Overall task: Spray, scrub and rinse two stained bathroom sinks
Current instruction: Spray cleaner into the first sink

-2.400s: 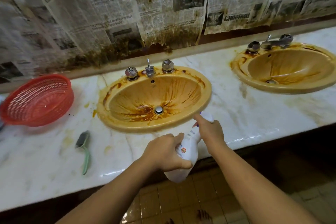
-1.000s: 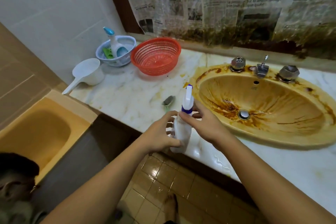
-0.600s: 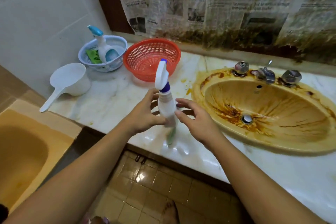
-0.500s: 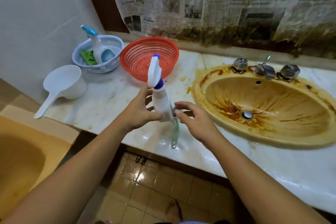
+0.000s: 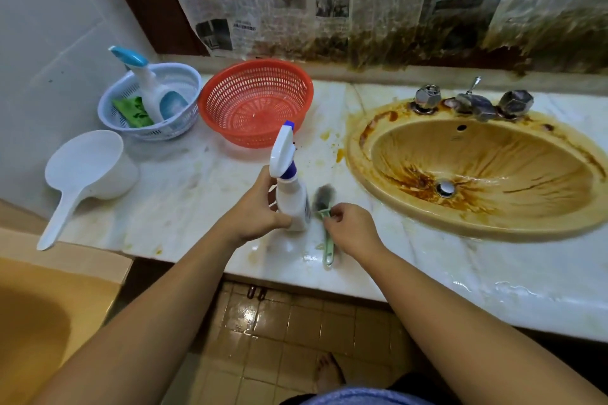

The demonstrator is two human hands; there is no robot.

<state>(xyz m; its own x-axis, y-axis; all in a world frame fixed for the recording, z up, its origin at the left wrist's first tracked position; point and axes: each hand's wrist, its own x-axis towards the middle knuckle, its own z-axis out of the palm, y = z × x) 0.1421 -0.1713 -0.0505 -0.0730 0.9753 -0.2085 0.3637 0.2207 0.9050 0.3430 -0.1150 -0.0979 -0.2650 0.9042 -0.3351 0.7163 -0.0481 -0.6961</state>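
Left hand [image 5: 253,211] gripped the spray bottle [image 5: 290,196] round its body and held it upright, base at or just above the tabletop [image 5: 184,194]; contact could not be told. The nozzle pointed away from the person, toward the red basket [image 5: 256,102], not at the sink [image 5: 363,171].

Right hand [image 5: 353,228]: fingers [image 5: 333,212] curled and pinching the neck of the green brush [image 5: 324,199], just beside the bottle. The brush handle ran back toward the tabletop's front edge; whether the brush had been lifted could not be told.

The one sink in view sat to the right. Its bowl carried heavy brown streaks running down to the drain, with more stain around the rim and under the taps [image 5: 472,102]. There was a wet sheen near the drain and water along the tabletop's front edge. No foam was visible and no cleaned patch.

Judgement: early in the task. Spraying of this sink may have been done, though the frame gave no proof. Scrubbing had not begun, and rinsing was left. The second sink lay out of view, state unknown. Taking up the brush looked like the step in hand.

Also present: pale blue basket [image 5: 110,112] holding another bottle, and a white dipper [image 5: 88,164] at far left.
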